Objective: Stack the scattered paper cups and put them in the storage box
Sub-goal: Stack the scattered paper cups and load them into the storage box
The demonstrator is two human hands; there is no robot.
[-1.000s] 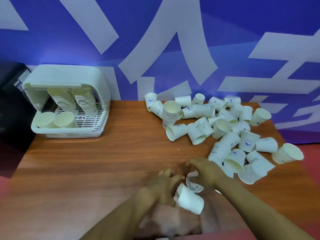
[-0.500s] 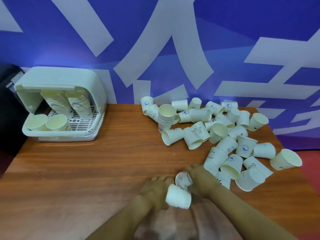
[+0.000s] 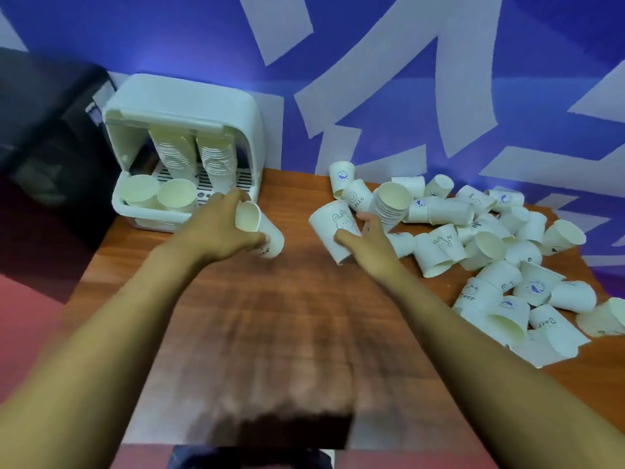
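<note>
Paper cups (image 3: 473, 252) on wooden table (image 3: 270, 333)

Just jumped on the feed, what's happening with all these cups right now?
A person is clearing paper cups off a wooden table. The left hand grips one cup on its side, just in front of the open storage box, which already holds two tall stacks and two more cups at the front. The right hand holds a bunny-print cup next to a short stack. A big scattered pile of loose cups still covers the right side of the table.
</note>
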